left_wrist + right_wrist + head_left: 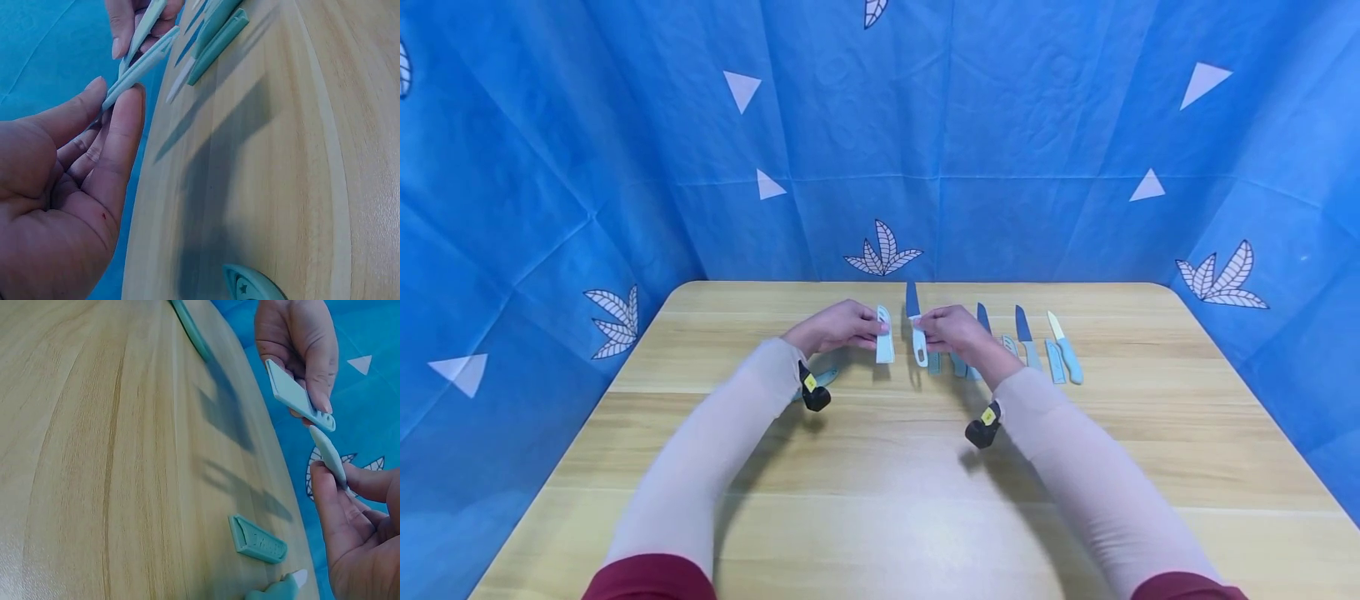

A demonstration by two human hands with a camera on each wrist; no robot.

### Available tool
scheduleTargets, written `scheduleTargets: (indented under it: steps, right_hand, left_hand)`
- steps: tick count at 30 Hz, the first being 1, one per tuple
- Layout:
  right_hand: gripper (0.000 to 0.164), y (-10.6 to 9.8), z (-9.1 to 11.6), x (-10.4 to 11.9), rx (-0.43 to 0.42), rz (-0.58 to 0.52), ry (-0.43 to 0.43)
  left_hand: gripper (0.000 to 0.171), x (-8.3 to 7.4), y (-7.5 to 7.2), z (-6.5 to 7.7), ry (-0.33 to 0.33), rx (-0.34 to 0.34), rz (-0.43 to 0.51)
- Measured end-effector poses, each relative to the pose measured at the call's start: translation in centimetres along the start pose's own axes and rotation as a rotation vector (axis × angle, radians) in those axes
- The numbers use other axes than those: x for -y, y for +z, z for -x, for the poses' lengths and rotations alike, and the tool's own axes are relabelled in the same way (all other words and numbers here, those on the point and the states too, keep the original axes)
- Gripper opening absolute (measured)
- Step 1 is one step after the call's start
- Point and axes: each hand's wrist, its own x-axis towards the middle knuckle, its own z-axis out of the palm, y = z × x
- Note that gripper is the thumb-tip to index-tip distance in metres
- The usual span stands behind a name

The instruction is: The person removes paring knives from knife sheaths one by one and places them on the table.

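My left hand pinches a pale mint blade cover, slotted near one end, between thumb and fingers. Beside it, my right hand grips a knife by its pale handle, which has a hole at the end. The knife's dark blade points away toward the back of the table. Both things are held above the tabletop, a small gap apart in the head view. In the right wrist view, the cover hangs close to the knife handle; the blade is hidden there.
Right of the hands lie several knives, among them a dark-bladed one and a small pale-bladed one. A teal blade cover lies between these two. Partly behind my left wrist is a teal-handled item. Blue curtain surrounds the wooden table.
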Motion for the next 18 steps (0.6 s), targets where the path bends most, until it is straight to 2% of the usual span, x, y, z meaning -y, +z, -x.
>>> scheduleTargets:
  steps: [6, 18]
  right_hand:
    - [0.031, 0.2, -0.4, -0.2, -0.01, 0.014, 0.009]
    - [0.023, 0.7, -1.3, -0.8, -0.041, 0.021, 0.061]
  left_hand:
    - [0.017, 0.2, 0.3, -0.3, -0.01, 0.019, -0.062]
    - [0.015, 0.7, 0.8, -1.3, -0.051, 0.009, -0.105]
